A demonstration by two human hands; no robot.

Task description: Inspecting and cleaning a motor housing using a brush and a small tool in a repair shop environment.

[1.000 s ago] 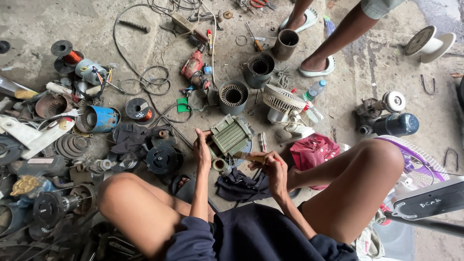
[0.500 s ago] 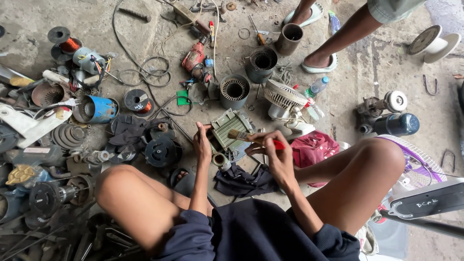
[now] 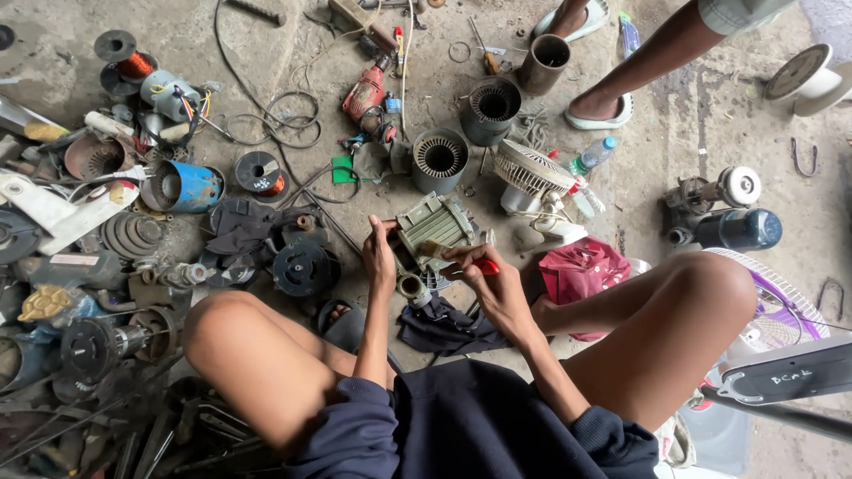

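Since a moment ago, right hand (image 3: 497,284) is gripping the red-handled screwdriver (image 3: 475,263) closer; left hand (image 3: 380,257) is steadying the motor housing (image 3: 432,229); next needs the tip seated.

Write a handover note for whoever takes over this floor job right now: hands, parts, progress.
Left hand steadies the grey-green finned motor housing on the floor from its left side.
Right hand grips a red-handled tool, tip at the housing's near edge.
A dark rag lies just below; two stator cores sit beyond.
Housing looks still assembled; how far the work has gone cannot be told.
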